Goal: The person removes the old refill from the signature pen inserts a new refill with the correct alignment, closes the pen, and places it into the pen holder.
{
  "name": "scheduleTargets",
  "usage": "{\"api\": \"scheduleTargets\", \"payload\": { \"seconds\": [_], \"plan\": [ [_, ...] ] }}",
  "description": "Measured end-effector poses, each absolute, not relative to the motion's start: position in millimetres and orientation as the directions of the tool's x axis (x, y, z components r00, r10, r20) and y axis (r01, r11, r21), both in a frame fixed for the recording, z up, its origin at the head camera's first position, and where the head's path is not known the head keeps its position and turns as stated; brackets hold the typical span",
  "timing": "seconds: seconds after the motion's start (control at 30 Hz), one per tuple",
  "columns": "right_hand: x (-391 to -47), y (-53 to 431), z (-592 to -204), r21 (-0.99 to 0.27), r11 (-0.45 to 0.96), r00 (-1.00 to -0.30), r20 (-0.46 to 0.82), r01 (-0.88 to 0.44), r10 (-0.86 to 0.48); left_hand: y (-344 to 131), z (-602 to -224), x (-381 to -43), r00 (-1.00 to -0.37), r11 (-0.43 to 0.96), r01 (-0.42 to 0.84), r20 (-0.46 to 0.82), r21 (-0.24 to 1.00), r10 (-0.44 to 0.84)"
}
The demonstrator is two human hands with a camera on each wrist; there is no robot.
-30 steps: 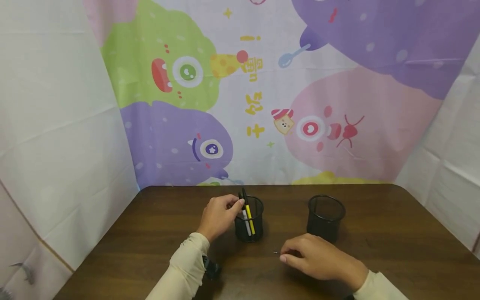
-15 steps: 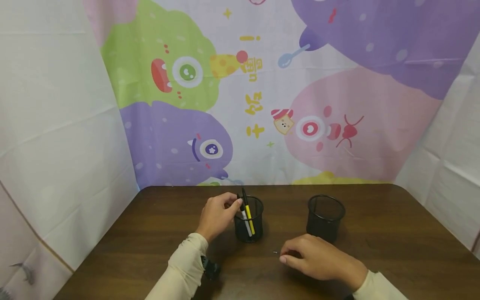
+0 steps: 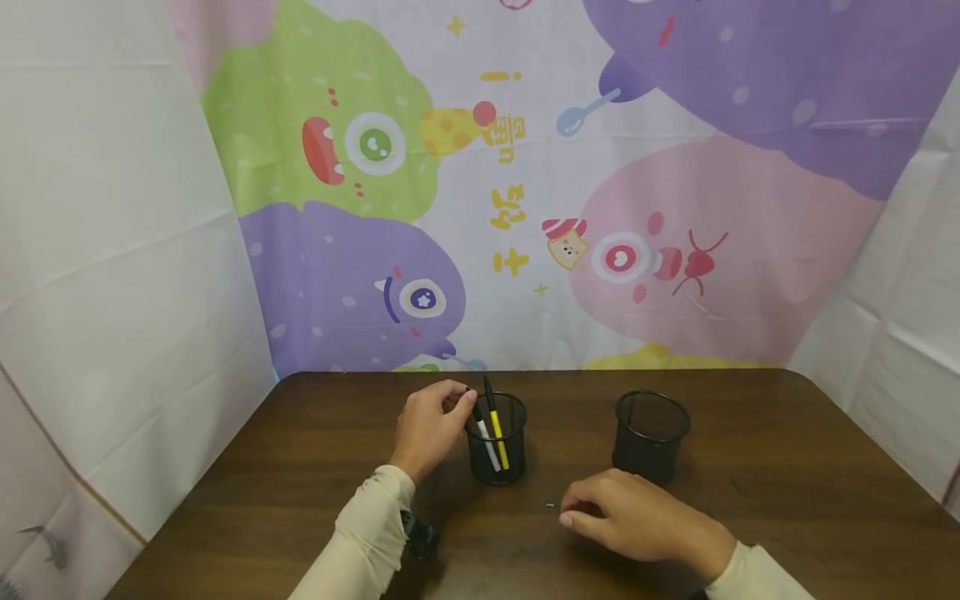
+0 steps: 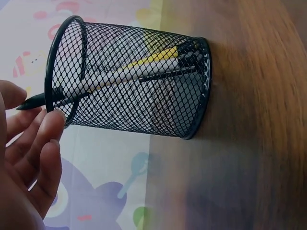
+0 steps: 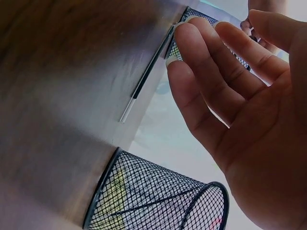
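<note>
My left hand [image 3: 431, 423] pinches the black cap of a white marker [image 3: 487, 446] between thumb and forefinger. The marker stands tilted in the left black mesh pen holder [image 4: 129, 115], its cap poking past the rim. A yellow marker [image 3: 500, 437] with a black cap leans in the same holder. Over the table, my right hand [image 3: 637, 512] hangs with loosely bent fingers and nothing between them. By its fingertips in the right wrist view lies a thin black pen [image 5: 148, 76] with a clear end; in the head view the hand hides most of it.
To the right stands a second black mesh pen holder [image 3: 651, 437], just behind my right hand. The brown wooden table [image 3: 360, 400] ends at a cartoon-printed cloth [image 3: 517, 317] at the back. White cloth walls [image 3: 127, 250] rise on both sides.
My left hand has shifted slightly left and up, and the white marker's cap has swung left with it, away from the yellow marker. The right hand stays still.
</note>
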State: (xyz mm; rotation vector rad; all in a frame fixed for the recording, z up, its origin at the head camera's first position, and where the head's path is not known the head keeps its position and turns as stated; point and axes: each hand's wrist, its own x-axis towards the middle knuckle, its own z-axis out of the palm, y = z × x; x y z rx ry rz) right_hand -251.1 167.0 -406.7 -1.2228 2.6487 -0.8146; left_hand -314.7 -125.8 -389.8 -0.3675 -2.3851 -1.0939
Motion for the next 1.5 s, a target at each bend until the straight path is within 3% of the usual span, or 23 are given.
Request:
{"api": "scheduleTargets", "payload": {
  "seconds": [0.43,1.17,1.5],
  "plan": [
    [-251.1,165.9,-406.6,-0.512,0.544,-0.676,0.104,-0.665,-0.729,-129.1,-392.4,-316.4,-0.811,0.766,0.384,0.585,0.516,0.013],
    [-251.1,166.0,-408.8,-0.521,0.525,-0.663,0.11,-0.673,-0.741,-132.2,-396.0,-317.8,-0.85,0.75,0.332,0.526,0.573,-0.026],
    [-250.9,166.9,-408.4,-0.508,0.519,-0.659,0.134,-0.687,-0.74,-132.5,-394.5,-315.1,-0.851,0.802,0.295,0.524,0.52,-0.027]
  ]
}}
